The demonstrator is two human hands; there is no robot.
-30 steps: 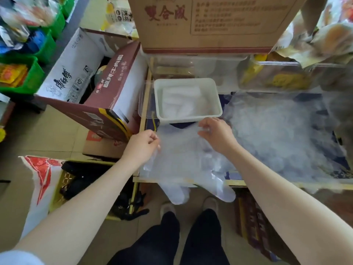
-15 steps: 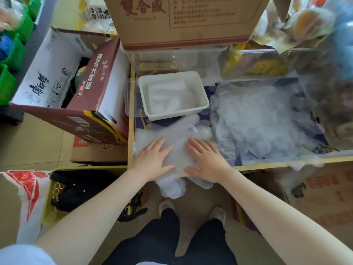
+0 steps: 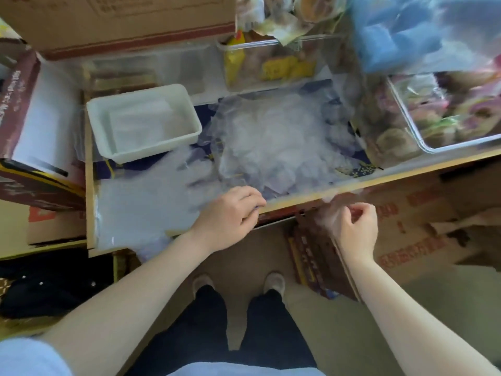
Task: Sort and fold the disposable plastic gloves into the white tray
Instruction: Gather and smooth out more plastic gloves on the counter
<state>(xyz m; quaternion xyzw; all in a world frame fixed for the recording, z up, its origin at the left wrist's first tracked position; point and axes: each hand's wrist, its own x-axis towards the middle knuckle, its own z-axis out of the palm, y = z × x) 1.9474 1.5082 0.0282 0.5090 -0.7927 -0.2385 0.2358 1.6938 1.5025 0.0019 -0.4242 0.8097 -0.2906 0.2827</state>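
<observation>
Cluttered shelving surrounds the wooden table (image 3: 352, 185), where a loose glove pile (image 3: 276, 142) lies right of the white tray (image 3: 103, 115). One glove (image 3: 329, 198) is pinched at the table edge by the right hand (image 3: 352, 226); the left hand (image 3: 227, 215), fingers curled, is rested on the flattened gloves (image 3: 141, 202).

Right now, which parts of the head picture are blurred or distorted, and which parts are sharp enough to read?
In the head view, motion blur smears the top and right: the carton print is unreadable. The white tray and both hands, left hand and right hand, are fairly clear. The glove pile is a hazy mass. The wide lens bends the table edge.
</observation>
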